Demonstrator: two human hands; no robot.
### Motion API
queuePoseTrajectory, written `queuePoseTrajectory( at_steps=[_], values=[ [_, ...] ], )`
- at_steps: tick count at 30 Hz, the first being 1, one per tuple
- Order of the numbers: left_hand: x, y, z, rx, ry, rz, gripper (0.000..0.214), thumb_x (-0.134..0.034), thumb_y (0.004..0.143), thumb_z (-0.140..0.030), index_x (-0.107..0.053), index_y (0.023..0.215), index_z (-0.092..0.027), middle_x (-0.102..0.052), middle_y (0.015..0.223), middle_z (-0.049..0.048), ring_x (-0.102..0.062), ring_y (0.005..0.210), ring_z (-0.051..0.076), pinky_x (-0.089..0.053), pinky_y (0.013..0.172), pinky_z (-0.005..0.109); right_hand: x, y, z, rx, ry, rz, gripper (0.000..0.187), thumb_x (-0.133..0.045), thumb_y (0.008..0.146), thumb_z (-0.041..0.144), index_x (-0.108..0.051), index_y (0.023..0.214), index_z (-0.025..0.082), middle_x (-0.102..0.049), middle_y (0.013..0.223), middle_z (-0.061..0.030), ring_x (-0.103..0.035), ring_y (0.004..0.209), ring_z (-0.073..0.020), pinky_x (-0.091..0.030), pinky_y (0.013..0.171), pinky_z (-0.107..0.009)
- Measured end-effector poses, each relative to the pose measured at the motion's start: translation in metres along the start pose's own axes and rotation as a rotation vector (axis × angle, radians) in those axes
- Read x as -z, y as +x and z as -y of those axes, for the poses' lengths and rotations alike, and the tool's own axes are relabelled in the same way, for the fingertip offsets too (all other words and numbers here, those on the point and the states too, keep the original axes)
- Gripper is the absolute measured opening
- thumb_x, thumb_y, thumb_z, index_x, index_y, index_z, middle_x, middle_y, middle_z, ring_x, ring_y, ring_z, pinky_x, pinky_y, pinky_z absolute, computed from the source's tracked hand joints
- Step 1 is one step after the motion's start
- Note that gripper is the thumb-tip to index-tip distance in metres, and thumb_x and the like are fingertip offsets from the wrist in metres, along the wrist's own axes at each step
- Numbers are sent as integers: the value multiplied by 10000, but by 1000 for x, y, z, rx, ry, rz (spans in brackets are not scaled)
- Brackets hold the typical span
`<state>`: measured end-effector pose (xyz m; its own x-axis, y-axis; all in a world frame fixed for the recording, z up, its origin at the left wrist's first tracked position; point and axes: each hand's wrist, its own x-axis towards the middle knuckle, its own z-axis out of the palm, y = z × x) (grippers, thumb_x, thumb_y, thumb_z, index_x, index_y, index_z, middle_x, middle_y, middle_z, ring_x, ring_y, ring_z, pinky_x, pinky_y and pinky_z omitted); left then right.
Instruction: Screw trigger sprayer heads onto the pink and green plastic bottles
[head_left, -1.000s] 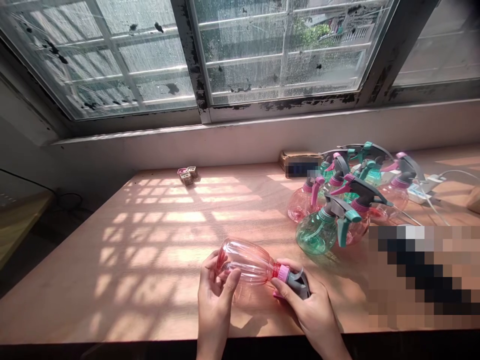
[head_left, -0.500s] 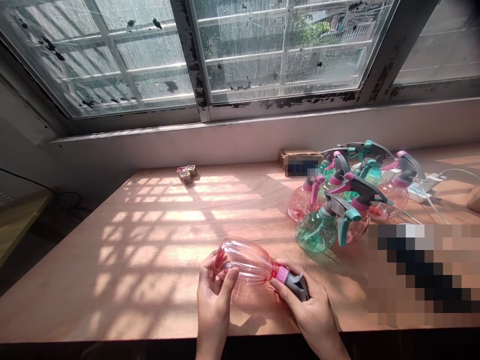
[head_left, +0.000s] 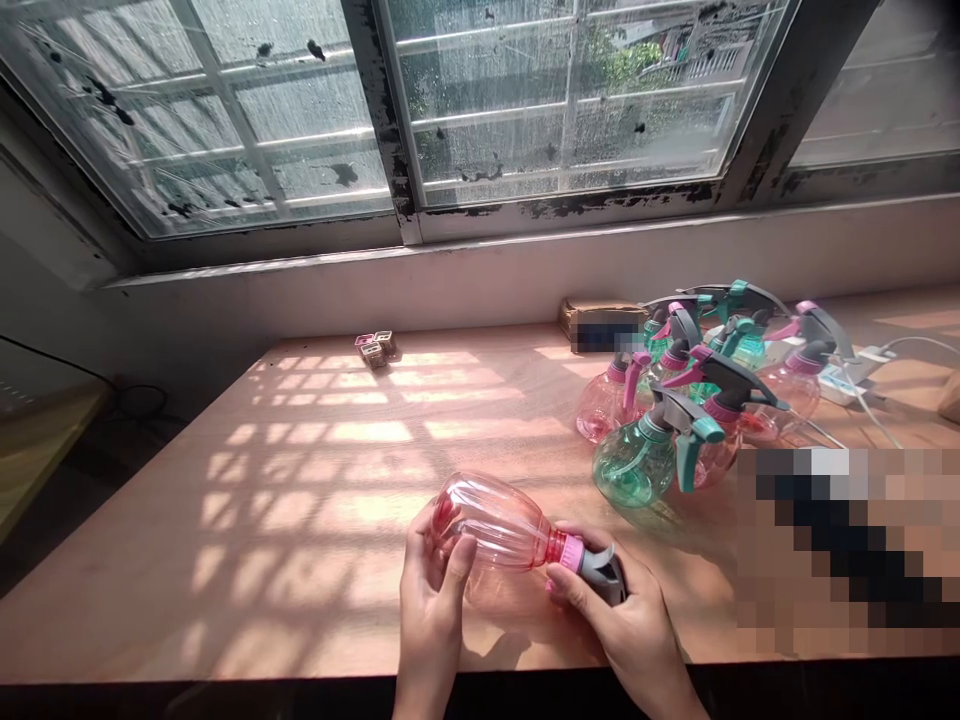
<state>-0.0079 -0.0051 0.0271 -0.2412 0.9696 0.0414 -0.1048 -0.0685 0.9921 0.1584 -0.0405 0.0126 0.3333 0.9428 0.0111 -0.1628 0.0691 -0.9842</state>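
A clear pink spray bottle (head_left: 495, 520) lies on its side in the air above the table's front part, its base to the left. My left hand (head_left: 439, 570) is closed around the base end, thumb in front. At the neck, my right hand (head_left: 626, 600) grips the grey spray head (head_left: 600, 572) with its pink collar (head_left: 568, 553). Red threads of the neck show beside the collar; whether the collar is still on them I cannot tell. The right fingers behind the head are mostly hidden.
Several pink and green spray bottles stand grouped at the right, a green one (head_left: 636, 465) in front. Behind them are a cardboard box (head_left: 600, 312) and a white power strip (head_left: 840, 385) with cables. Small blocks (head_left: 373, 350) sit at the back left. A blurred patch covers the right front.
The spray head and my right hand have shifted slightly right and down. A little more of the bottle's neck threads shows. My left hand has barely moved.
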Motion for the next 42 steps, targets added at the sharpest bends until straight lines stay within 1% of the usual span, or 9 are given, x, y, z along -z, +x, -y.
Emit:
queuePoseTrajectory(
  at_steps=[3, 10, 16, 20, 23, 30, 33, 37, 42],
  values=[
    [0, -2, -2, 17, 24, 13, 558, -746, 918, -545, -644, 1394, -270, -703, 1434, 106, -626, 1379, 322, -515, 1130, 419, 0, 0, 3, -8, 13, -5, 341, -912, 781, 495, -837, 1002, 246, -833, 914, -45, -790, 817, -252, -637, 663, -256],
    [1, -5, -5, 29, -6, 92, 501, -774, 902, -491, -684, 1347, -281, -637, 1540, 100, -582, 1435, 345, -486, 1177, 426, 4, 2, -1, -71, 145, -52, 447, -952, 756, 488, -808, 1073, 207, -803, 794, -29, -759, 625, -215, -680, 631, -309],
    [3, -6, -2, 45, -24, 139, 617, -803, 877, -495, -617, 1433, -304, -651, 1525, 101, -626, 1388, 338, -495, 1160, 432, 7, 2, -2, -112, 167, -38, 467, -951, 752, 514, -794, 1070, 211, -785, 731, -21, -758, 602, -212, -681, 629, -304],
    [2, -5, -1, 32, -33, 62, 658, -830, 834, -535, -635, 1410, -285, -678, 1488, 125, -646, 1366, 353, -544, 1111, 440, 5, 2, 0, -96, 108, 12, 448, -942, 764, 508, -810, 1066, 205, -777, 722, -13, -742, 617, -192, -642, 629, -262],
    [1, -4, 1, 33, -33, 26, 672, -861, 813, -512, -638, 1408, -293, -675, 1493, 118, -626, 1392, 352, -528, 1137, 444, 5, 2, 1, -82, 97, 28, 426, -938, 778, 489, -820, 1065, 196, -772, 733, -9, -722, 620, -178, -632, 626, -251],
    [4, -4, 9, 9, -89, 114, 661, -906, 784, -405, -660, 1395, -351, -654, 1529, 65, -594, 1418, 333, -495, 1165, 414, 8, 4, -1, -144, 214, -44, 489, -967, 735, 507, -799, 1076, 201, -772, 720, -8, -737, 592, -200, -683, 620, -308],
    [4, -6, 9, 19, -84, 155, 682, -880, 820, -397, -616, 1445, -340, -636, 1548, 80, -542, 1475, 330, -432, 1224, 430, 8, 3, -1, -145, 227, -57, 474, -969, 734, 507, -800, 1054, 202, -769, 714, -11, -735, 592, -200, -688, 627, -314],
    [4, -6, 6, 23, -107, 181, 764, -893, 794, -458, -580, 1473, -302, -611, 1562, 123, -487, 1519, 369, -416, 1236, 463, 9, 3, 0, -138, 195, -6, 467, -958, 749, 505, -799, 1068, 203, -766, 731, -5, -743, 599, -206, -680, 630, -323],
    [7, -3, 5, 40, -100, 143, 775, -924, 750, -502, -616, 1424, -277, -664, 1484, 128, -559, 1448, 382, -437, 1212, 485, 11, 3, 0, -134, 122, 93, 471, -921, 787, 529, -788, 1091, 195, -759, 735, 4, -748, 611, -206, -657, 653, -314]
  ],
)
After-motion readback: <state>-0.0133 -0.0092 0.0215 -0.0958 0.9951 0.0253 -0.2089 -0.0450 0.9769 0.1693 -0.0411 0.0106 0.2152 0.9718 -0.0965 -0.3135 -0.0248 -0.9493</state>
